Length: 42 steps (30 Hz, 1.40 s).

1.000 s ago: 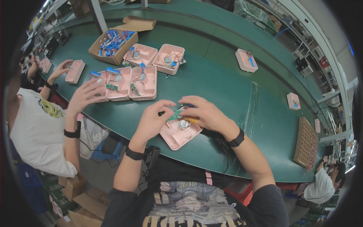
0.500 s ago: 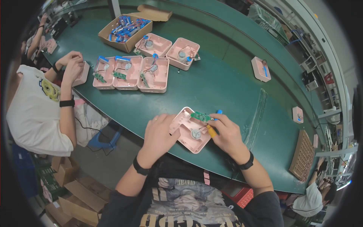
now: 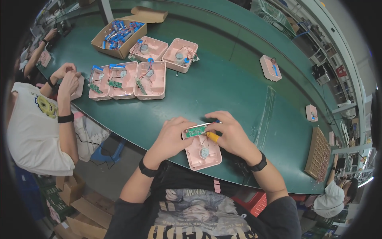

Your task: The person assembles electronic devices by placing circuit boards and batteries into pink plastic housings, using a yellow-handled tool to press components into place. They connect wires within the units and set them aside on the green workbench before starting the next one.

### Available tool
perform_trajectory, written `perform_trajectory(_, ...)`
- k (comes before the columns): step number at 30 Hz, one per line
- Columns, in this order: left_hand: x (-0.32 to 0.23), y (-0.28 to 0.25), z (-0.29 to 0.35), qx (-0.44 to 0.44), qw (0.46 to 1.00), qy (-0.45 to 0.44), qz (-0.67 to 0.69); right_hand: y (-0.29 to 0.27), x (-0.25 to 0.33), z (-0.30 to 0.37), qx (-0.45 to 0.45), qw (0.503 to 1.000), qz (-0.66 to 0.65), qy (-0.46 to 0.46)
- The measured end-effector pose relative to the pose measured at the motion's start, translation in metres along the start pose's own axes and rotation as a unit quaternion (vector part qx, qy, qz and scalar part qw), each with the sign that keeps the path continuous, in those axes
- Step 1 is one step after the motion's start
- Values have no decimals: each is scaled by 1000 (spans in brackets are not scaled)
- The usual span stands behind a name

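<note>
In front of me a pink plastic housing (image 3: 202, 158) sits at the table's near edge, with a round silver part (image 3: 204, 153) and thin wires inside. A green circuit board (image 3: 195, 132) lies across its far end. My left hand (image 3: 171, 137) is closed on the housing's left side, its fingertips at the board's left end. My right hand (image 3: 232, 133) has its fingers bent round a yellow handle (image 3: 213, 137), which looks like a screwdriver's; its working end is hidden. The right fingertips are beside the board's right end, near wires and a partly hidden blue part.
Several pink housings (image 3: 150, 85) with boards and wires stand at the left. Behind them is a cardboard box (image 3: 119, 49) of blue cylindrical cells. Another housing (image 3: 271, 68) stands far right, and a brown gridded tray (image 3: 317, 155) at the right edge. A co-worker (image 3: 43, 119) sits at left.
The housing has turned to point more straight away from me. The board has gone from being lifted by my right hand to lying across the far end, with my left fingers at it.
</note>
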State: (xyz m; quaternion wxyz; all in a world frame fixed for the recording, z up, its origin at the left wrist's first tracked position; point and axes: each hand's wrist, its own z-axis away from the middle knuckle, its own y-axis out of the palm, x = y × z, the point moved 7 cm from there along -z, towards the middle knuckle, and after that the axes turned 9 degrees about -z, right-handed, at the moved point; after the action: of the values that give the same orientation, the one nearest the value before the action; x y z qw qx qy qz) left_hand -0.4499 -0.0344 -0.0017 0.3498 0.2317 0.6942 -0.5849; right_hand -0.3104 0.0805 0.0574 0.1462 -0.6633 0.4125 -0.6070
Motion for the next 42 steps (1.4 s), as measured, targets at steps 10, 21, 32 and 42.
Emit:
perform_trajectory(10,-13,-7,3,-88,994,43,-37,13,-3,0,46,996,61,45)
perform_trajectory(21,-28,0,9,-112,975,113,-155,24,4,0,100,975,194,39)
perform_trajectory(32,-29,-2,9,-104,975,116,-156,17,-8,-8,137,988,65,21)
perform_trajectory(42,-28,-3,12,-145,974,63,-161,-33,-58,5,84,984,148,63)
